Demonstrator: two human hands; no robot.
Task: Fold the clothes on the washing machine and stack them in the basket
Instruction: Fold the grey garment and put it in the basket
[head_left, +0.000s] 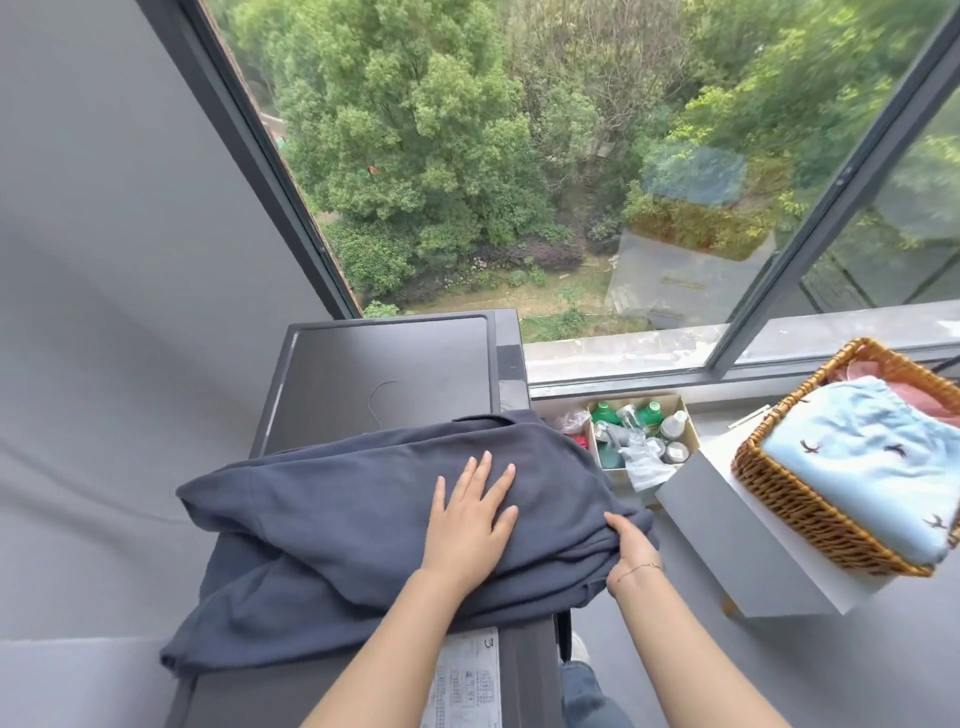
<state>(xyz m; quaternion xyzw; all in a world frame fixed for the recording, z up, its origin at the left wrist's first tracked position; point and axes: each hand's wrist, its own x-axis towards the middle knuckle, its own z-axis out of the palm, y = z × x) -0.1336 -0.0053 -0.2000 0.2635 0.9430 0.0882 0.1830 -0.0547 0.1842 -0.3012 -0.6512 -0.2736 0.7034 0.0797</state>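
A dark navy garment (332, 519) lies partly folded across the top of the dark grey washing machine (389, 374), its left part hanging over the edge. My left hand (470, 519) presses flat on the middle of the garment with straight fingers. My right hand (631, 545) grips the garment's right edge, fingers curled under the cloth. To the right, a wicker basket (795, 499) sits on a white stand and holds a folded light blue garment with small bird prints (857, 457) over a pink one (914, 400).
A cardboard box of bottles (639, 431) stands on the floor between the machine and the white stand (737, 540). A large window and its sill (623, 353) run behind. A grey wall is on the left. A printed label (467, 680) shows on the machine's near side.
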